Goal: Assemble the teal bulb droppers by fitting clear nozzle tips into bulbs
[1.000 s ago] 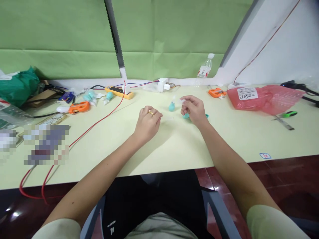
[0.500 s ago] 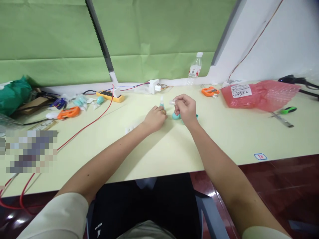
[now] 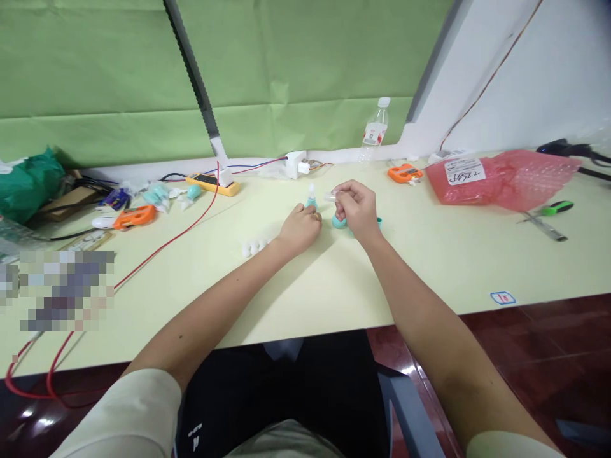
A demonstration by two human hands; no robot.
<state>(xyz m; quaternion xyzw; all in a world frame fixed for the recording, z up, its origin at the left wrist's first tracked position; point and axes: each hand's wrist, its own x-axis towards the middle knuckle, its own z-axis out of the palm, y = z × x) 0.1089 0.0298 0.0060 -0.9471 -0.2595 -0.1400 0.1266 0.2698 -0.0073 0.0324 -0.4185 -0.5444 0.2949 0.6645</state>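
Centre of frame: my left hand (image 3: 300, 228) rests curled on the pale yellow counter (image 3: 429, 267), fingertips touching an upright small teal bulb with white tip (image 3: 311, 198). My right hand (image 3: 356, 208) pinches a small clear plastic cap (image 3: 330, 196), long axis pointing left.

A pixelated patch (image 3: 67, 289) covers whatever lies near the worktop's left edge. The left hand (image 3: 300, 228) hides most of the teal piece (image 3: 311, 201) behind it; the right hand (image 3: 356, 208) pinches a clear part (image 3: 329, 196) too small to identify. The red cable (image 3: 28, 375) runs off the front edge.
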